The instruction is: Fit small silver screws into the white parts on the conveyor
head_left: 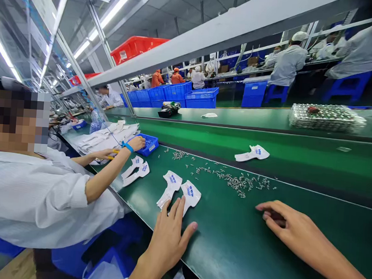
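My left hand [169, 234] reaches over the green table with its fingers extended. Its fingertips lie over the lower ends of two white handle-shaped plastic pieces [190, 194] bearing blue marks; whether they press on them I cannot tell. Farther right, my right hand [284, 220] hovers low at the table, index finger and thumb apart, other fingers partly curled, with nothing visible in it. Just beyond it lies a scatter of small shiny metal parts [240, 182], too small to name surely. Two more white pieces [139, 171] rest farther left.
A co-worker in white [41, 197] sits at left, one hand [137, 143] at a blue tray [152, 147]. Behind the table runs a green belt [299, 164] carrying another white piece [251, 153]. Stacked clear trays [327, 117] stand on the far ledge. A grey beam [212, 35] crosses overhead.
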`<state>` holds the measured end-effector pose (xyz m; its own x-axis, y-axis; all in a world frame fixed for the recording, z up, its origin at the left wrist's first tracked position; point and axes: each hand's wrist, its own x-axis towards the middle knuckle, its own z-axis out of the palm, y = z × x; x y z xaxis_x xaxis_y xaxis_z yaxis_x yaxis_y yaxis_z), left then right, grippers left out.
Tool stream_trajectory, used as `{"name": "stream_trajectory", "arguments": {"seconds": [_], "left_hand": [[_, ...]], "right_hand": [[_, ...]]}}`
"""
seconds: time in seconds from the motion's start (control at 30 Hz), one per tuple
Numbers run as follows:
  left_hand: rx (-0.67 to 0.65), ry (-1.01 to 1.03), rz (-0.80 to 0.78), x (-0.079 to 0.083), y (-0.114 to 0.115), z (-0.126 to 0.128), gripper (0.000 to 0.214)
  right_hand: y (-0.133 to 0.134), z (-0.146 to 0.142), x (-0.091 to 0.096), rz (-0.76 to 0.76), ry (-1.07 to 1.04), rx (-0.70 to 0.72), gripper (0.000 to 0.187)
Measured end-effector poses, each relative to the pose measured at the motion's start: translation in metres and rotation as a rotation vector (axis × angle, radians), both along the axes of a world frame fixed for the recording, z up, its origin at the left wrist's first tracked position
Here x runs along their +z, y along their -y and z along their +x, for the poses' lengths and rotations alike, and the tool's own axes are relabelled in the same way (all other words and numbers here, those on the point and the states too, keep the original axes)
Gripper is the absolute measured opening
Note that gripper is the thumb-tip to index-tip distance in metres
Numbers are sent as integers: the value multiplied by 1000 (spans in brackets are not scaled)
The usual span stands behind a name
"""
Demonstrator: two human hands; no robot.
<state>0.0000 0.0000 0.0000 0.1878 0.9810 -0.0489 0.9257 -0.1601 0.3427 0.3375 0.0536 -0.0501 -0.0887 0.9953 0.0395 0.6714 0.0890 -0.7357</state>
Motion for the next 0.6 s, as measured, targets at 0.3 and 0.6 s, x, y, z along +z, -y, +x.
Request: {"name": "stream_trajectory", "arguments": {"seconds": [0.3,0.6], "left_hand": [[-385,192,40,-6,-21,24,103],[-673,237,-108,11,-12,-1,88]], "right_hand": [[24,-75,49,-263,-346,148,29],[43,-65,43,-329,-283,78,24]]}}
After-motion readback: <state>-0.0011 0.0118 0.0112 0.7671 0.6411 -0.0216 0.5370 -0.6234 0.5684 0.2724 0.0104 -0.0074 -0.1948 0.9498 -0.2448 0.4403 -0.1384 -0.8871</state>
